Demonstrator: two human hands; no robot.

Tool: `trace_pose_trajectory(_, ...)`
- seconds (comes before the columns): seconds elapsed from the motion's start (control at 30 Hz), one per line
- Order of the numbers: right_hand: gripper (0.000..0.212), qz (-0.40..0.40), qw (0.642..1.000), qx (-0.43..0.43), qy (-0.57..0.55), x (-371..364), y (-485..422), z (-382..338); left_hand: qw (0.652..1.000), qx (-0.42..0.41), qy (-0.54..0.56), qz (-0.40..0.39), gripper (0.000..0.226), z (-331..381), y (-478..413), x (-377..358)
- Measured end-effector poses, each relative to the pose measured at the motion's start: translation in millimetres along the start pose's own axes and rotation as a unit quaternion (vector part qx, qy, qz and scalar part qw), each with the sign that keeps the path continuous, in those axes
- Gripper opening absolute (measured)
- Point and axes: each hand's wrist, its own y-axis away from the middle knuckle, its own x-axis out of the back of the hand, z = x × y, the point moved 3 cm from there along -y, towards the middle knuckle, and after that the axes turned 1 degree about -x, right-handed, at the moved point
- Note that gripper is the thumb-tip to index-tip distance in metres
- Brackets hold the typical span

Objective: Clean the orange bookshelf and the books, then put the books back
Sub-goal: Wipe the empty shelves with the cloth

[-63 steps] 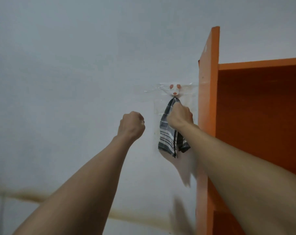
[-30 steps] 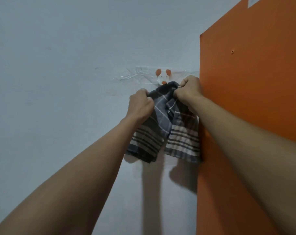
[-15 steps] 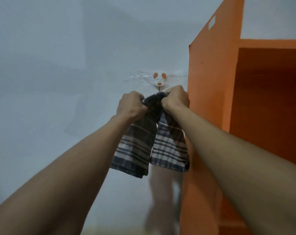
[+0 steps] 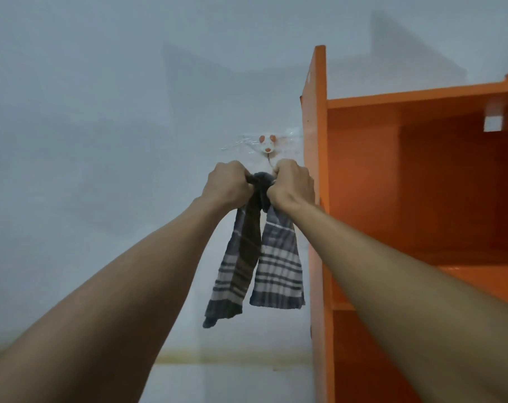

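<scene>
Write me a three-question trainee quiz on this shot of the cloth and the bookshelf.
1. True or false: only the left hand grips the striped cloth.
2. The mouse-shaped hook is fixed: A) on the wall left of the orange bookshelf; B) inside the bookshelf; C) on the bookshelf's top.
3. Which hand is nearer the bookshelf's side panel?
Key: 1. False: the right hand grips it too. 2. A. 3. The right hand.
</scene>
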Motion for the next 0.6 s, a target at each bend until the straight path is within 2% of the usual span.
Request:
trace_pose_trajectory(0.07,0.011,-0.003,1.0,-0.002,0.005,14.7,19.1,-2.3,0.999,0.024,0.016,0.022,0.013,10.5,17.4,9.5)
trace_pose_trajectory(0.2,0.018,-0.024,1.0,0.003,-0.006,33.3,63.0,0.8,0.987,0.104,0.118,0.035,0.02,29.0,55.2,22.0)
trace_pose_trajectory(0.33,0.039,-0.14,0.989,-0.02,-0.039,57.4,118.6,12.6,0.943,0.178,0.28,0.027,0.019,46.5,92.9,27.4)
trace_pose_trajectory(0.43,0.039,-0.225,0.959,-0.091,-0.147,85.9,159.4,24.0,0.9,0.23,0.37,-0.012,0.024,62.8,118.6,30.4)
trace_pose_trajectory(0.5,0.029,-0.204,0.955,-0.113,-0.185,114.7,173.9,27.4,0.885,0.242,0.394,-0.047,0.025,76.2,133.1,32.0)
trace_pose_trajectory(0.6,0.026,-0.09,0.951,-0.175,-0.238,156.9,179.7,39.5,0.891,0.209,0.394,-0.088,0.028,99.4,150.1,37.5)
